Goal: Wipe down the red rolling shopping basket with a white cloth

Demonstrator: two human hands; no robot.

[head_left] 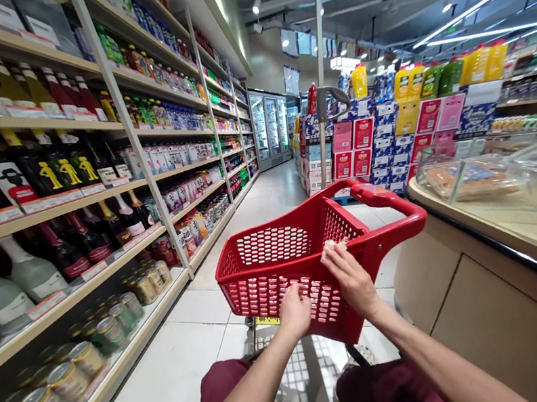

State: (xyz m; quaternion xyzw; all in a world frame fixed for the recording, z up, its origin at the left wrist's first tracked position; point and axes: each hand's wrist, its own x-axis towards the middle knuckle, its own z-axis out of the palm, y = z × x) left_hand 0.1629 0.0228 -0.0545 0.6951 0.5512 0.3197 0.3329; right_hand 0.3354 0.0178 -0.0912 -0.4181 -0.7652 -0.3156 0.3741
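Observation:
A red plastic shopping cart with perforated sides stands crosswise in front of my knees, its handle to the right. My right hand presses a crumpled white tissue against the cart's upper side rim. The fingers of that hand lie close together over the tissue. Lower and to the left, my left hand is curled against the perforated near side. Its fingertips are partly hidden, with the thumb toward the right. Through the holes and over the rim, the cart's inside shows only in part.
Shelves of bottles and cans line the left side. To the right stands a curved counter with packaged food. Stacked drink cartons and a metal pole rise behind the cart. Glass-door fridges stand farther back.

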